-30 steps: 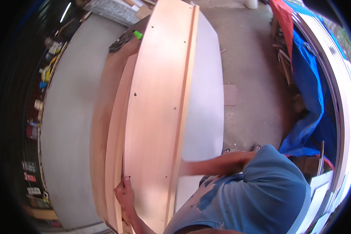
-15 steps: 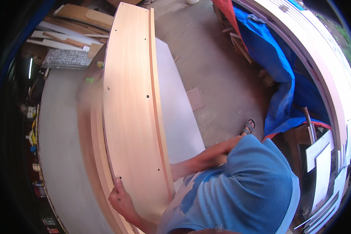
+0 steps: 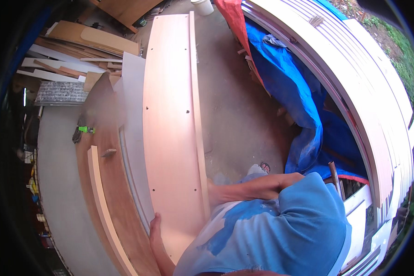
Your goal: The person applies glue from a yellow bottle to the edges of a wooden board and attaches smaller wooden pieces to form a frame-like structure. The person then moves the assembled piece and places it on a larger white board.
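A long light-wood panel (image 3: 170, 129) with several dark spots and a raised strip along its right edge stretches away from my body. My left hand (image 3: 156, 227) grips its left edge near the close end, thumb up along the side. On the opposite edge, my right hand (image 3: 212, 192) holds the panel from the side; its fingers are hidden behind the raised strip. Left of the panel lie a pale sheet (image 3: 134, 92) and a brown board (image 3: 108, 179). A narrow wooden strip (image 3: 101, 198) and a small block (image 3: 109, 152) rest on the brown board.
A green-and-black item (image 3: 85, 129) sits at the board's far left, beside a grey surface (image 3: 60, 184). Scrap boards (image 3: 78, 46) are piled at the far left. Blue tarp (image 3: 303, 115) and stacked white panels (image 3: 354, 69) stand on the right. A white bucket (image 3: 202, 6) is at the back.
The panel in my hands has shifted right, off the brown board and across the pale sheet, which now shows on its left. The wooden strip and small block have come into sight.
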`<state>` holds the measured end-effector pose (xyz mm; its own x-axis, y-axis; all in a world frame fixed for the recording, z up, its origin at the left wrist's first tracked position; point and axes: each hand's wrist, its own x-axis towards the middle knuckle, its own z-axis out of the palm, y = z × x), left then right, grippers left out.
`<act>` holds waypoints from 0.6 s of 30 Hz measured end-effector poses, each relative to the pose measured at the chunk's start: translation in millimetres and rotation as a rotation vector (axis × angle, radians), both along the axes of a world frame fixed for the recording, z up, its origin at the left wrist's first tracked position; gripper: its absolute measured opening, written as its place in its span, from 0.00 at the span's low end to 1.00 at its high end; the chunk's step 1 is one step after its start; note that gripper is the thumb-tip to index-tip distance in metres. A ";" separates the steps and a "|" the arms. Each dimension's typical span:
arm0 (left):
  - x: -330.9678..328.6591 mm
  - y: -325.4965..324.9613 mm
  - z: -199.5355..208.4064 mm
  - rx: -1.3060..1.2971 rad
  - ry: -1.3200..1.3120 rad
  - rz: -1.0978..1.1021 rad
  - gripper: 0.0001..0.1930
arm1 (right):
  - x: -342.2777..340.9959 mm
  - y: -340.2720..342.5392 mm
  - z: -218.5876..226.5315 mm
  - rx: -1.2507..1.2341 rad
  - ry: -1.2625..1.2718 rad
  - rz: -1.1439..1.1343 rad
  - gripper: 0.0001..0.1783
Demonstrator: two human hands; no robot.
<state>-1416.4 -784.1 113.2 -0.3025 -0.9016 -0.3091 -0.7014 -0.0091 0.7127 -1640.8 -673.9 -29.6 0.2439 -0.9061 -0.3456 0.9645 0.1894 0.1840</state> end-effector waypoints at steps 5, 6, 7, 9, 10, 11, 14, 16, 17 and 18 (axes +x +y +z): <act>-51.0 1.2 -35.9 0.031 -0.026 -0.091 0.36 | -69.0 2.0 -25.7 0.077 0.010 -0.072 0.41; -56.7 -1.2 -38.4 0.031 -0.023 -0.088 0.37 | -77.6 -3.2 -30.9 0.100 0.016 -0.070 0.41; -65.1 -2.3 -40.4 0.035 -0.029 -0.080 0.37 | -86.2 -8.9 -35.0 0.115 0.034 -0.057 0.41; -99.9 -19.7 -46.4 0.016 -0.021 -0.113 0.37 | -113.9 -19.9 -37.4 0.145 0.078 -0.046 0.41; -121.6 -32.7 -45.3 0.003 -0.019 -0.118 0.37 | -133.8 -24.8 -36.1 0.158 0.093 -0.056 0.41; -147.3 -41.2 -36.2 0.067 -0.099 -0.115 0.37 | -152.6 -31.3 -33.5 0.172 0.116 -0.052 0.41; -224.4 -75.0 -7.3 0.154 -0.308 -0.135 0.42 | -215.9 -59.3 -7.6 0.149 0.074 -0.081 0.44; -259.7 -107.8 -5.6 0.218 -0.349 -0.093 0.43 | -245.0 -89.1 -7.6 0.210 0.147 -0.064 0.45; -274.4 -121.7 -2.8 0.251 -0.378 -0.085 0.43 | -257.0 -101.3 -7.5 0.242 0.175 -0.067 0.45; -288.9 -132.1 -0.1 0.226 -0.384 -0.091 0.43 | -269.4 -111.8 -12.2 0.208 0.147 -0.062 0.45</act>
